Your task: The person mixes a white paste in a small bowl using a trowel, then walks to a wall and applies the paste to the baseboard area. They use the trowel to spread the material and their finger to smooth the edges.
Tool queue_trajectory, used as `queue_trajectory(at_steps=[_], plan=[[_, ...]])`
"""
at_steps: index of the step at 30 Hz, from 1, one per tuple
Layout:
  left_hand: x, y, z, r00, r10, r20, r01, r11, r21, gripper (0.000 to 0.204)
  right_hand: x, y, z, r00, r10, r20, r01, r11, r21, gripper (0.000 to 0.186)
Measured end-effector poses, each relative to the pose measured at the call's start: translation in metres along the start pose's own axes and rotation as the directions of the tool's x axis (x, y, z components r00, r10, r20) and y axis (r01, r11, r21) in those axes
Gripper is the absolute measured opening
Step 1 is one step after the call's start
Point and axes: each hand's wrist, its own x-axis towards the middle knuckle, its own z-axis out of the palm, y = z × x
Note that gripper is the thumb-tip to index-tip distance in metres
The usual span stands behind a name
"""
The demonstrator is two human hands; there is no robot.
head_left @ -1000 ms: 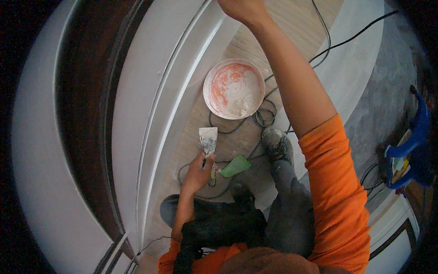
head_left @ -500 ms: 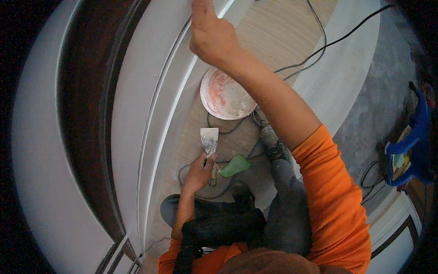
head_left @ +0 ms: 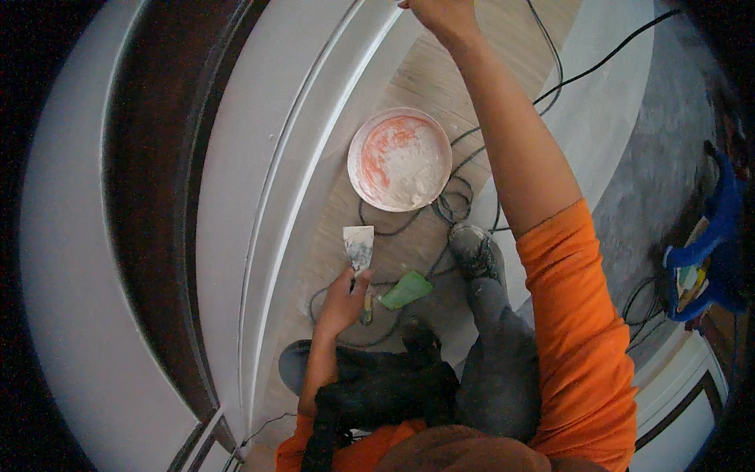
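Observation:
My left hand (head_left: 341,303) is closed round the handle of a putty knife (head_left: 359,246), its wide, whitish-smeared blade pointing away from me. At the upper edge of the picture, my right hand (head_left: 445,17) reaches beside the white-edged panel; most of its fingers are cut off, so their hold cannot be made out. Between the hands stands a round, shallow white tub (head_left: 355,179) with pale putty (head_left: 415,169) and reddish smears inside. Close to my left hand lie a flat green piece (head_left: 407,290) and a small yellowish object (head_left: 367,308), partly hidden.
A long white panel (head_left: 236,157) with raised trim and a dark strip runs along the left. Dark cable (head_left: 456,200) loops over the wood-patterned floor (head_left: 440,79) by my shoe (head_left: 475,248). A blue container (head_left: 712,256) with things inside stands at far right.
My right hand has moved away and to the right, partly out of the picture, uncovering the whole tub. My left hand keeps the putty knife in nearly the same place.

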Motion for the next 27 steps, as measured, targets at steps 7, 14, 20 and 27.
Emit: queue_trajectory(at_steps=[7,14,20,27], plan=[[0.002,-0.008,0.001,1.0,0.011,0.001,-0.011,1.0,0.013,0.041,0.043,-0.004,-0.001,1.0,0.011,-0.03,-0.013,0.998,-0.067,0.095],[0.004,-0.017,0.005,0.996,0.068,-0.052,-0.068,0.998,-0.001,0.042,0.06,0.002,-0.012,0.996,0.066,0.054,-0.061,0.994,-0.087,0.096],[-0.004,0.004,-0.006,0.99,-0.134,0.05,0.132,0.99,0.049,0.047,0.037,-0.004,-0.007,0.986,0.099,0.135,-0.09,0.994,-0.066,0.091],[0.001,-0.001,-0.004,0.995,-0.072,0.072,0.073,0.997,-0.014,0.046,0.007,0.007,-0.009,0.979,-0.109,0.171,0.116,0.993,-0.032,0.082]])
